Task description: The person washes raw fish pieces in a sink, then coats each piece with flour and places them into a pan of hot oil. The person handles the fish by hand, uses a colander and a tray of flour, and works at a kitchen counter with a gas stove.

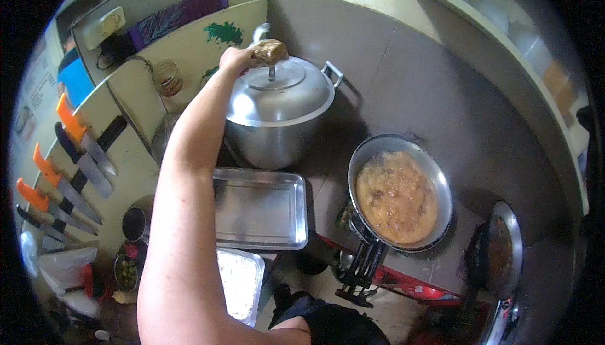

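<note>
My left hand [235, 61] is stretched far forward, holding a small clear plastic bag [269, 52] with brown contents. A twisted whitish end of the bag sticks up above my fingers. The bag is over the knob and domed lid of a large aluminium pot [279, 141]; whether it touches the lid I cannot tell. Nearer to me, below my forearm, lies an empty rectangular metal tray [264, 208]. To the right stands a round metal pan [444, 189] of bubbling, brownish-orange liquid on a burner. My right hand is out of view.
Several knives [90, 170] hang on a magnetic strip at the left. A glass jar [167, 78] is near the left board. A second tray [243, 283] with whitish contents sits lower. At the right is another pan [513, 236]. A shelf [501, 28] runs along the wall.
</note>
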Available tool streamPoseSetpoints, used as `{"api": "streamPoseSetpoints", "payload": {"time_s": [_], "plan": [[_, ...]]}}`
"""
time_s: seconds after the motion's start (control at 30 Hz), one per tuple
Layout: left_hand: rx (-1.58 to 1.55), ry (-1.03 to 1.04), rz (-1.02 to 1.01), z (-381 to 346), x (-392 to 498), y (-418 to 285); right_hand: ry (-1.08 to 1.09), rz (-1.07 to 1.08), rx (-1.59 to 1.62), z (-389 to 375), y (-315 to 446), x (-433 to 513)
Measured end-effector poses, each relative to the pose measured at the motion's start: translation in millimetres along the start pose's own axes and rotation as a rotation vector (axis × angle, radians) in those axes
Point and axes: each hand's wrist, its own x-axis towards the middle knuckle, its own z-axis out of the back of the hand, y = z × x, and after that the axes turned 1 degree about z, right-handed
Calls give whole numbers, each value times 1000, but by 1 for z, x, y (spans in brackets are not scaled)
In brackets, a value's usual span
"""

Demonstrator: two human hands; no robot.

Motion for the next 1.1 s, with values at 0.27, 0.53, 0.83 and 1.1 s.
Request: {"api": "streamPoseSetpoints", "payload": {"time_s": [0.27, 0.53, 0.83, 1.1], "plan": [[462, 122, -267, -1, -15, 40, 66, 87, 1, -8, 12, 14], [761, -49, -376, 34, -85, -1, 19, 1001, -459, 27, 84, 36], [711, -106, -411, 235, -383, -95, 516, 1367, 321, 23, 425, -47], [726, -381, -466, 357, -668, 32, 412, 2390, 105, -2, 544, -258]]}}
